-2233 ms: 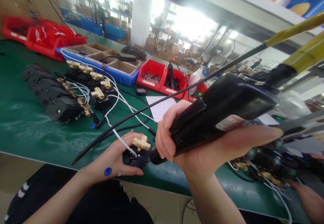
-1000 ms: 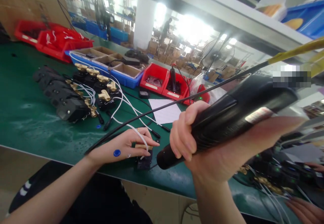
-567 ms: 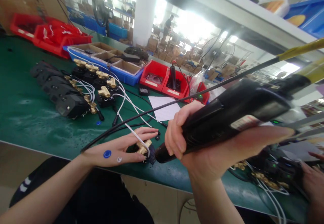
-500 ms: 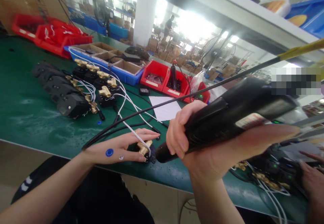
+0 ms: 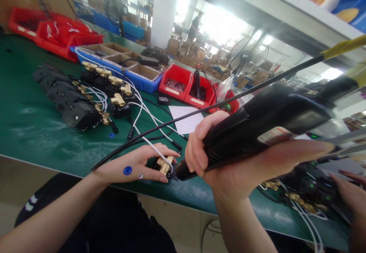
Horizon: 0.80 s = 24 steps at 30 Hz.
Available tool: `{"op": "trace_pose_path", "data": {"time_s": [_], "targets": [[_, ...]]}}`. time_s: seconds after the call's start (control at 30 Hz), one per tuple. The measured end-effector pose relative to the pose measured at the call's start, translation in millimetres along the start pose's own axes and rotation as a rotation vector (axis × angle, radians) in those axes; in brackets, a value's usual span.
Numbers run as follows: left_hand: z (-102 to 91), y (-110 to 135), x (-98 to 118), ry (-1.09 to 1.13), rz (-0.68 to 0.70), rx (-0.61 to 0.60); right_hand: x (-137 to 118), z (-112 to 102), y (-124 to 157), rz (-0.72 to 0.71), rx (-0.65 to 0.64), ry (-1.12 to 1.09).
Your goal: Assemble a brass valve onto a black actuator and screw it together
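My right hand (image 5: 225, 165) is wrapped round a black electric screwdriver (image 5: 251, 127), which is tilted with its nose down to the left. The tip meets the edge of a small black part with a brass valve fitting (image 5: 165, 165) on the bench; whether it sits on a screw is hidden. My left hand (image 5: 137, 165) grips this brass fitting between thumb and fingers near the bench's front edge. A white cable (image 5: 153, 146) runs from the fitting. A blue round sticker (image 5: 127, 170) is on the back of my left hand.
Several black units (image 5: 65, 96) with brass fittings stand at left. Behind are a blue divided tray (image 5: 148, 87) and red bins (image 5: 197, 101). White paper (image 5: 185, 119) lies mid-bench. A black cord (image 5: 160, 125) crosses in front. A co-worker's hand (image 5: 349, 195) is at right.
The screwdriver and my right hand have shifted slightly left, its tip nearer the fitting. My left hand keeps its hold. The whole view has moved a little.
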<state>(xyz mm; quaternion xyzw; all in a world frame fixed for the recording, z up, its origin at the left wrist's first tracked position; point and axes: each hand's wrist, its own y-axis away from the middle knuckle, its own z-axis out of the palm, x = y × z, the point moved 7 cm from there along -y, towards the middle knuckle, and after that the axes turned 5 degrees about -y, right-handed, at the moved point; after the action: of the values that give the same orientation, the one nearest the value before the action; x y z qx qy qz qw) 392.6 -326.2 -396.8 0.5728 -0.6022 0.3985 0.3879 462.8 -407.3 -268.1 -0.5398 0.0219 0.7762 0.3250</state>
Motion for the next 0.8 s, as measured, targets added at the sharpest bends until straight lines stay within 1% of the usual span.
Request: {"op": "trace_pose_path", "data": {"time_s": [0.07,0.2,0.27,0.37,0.5,0.6,0.7,0.8], "targets": [[-0.1,1.0,-0.2,-0.003,0.008,0.001,0.7,-0.2,0.9,0.000,-0.012,0.000],[-6.0,3.4,-3.0,0.052,0.091,0.022,1.8,-2.4,1.4,-0.005,-0.041,-0.013],[-8.3,2.8,-6.9,0.085,0.120,-0.002,2.8,-2.4,0.6,0.003,-0.063,-0.010],[-7.4,0.1,-11.6,0.102,0.134,-0.071,3.2,-0.1,-1.0,0.021,-0.076,0.013],[-6.3,-2.4,-10.0,0.145,0.144,-0.075,1.7,4.5,-1.7,0.026,-0.051,0.075],[-5.5,-3.1,-7.7,0.139,0.164,-0.069,2.4,4.6,-1.0,-0.003,-0.009,0.115],[-6.4,-3.9,-8.5,0.121,0.175,-0.074,5.5,0.3,0.1,-0.032,0.048,0.094],[-7.0,-4.1,-7.5,0.127,0.185,-0.092,3.4,-5.9,1.8,-0.042,0.068,0.055]]}}
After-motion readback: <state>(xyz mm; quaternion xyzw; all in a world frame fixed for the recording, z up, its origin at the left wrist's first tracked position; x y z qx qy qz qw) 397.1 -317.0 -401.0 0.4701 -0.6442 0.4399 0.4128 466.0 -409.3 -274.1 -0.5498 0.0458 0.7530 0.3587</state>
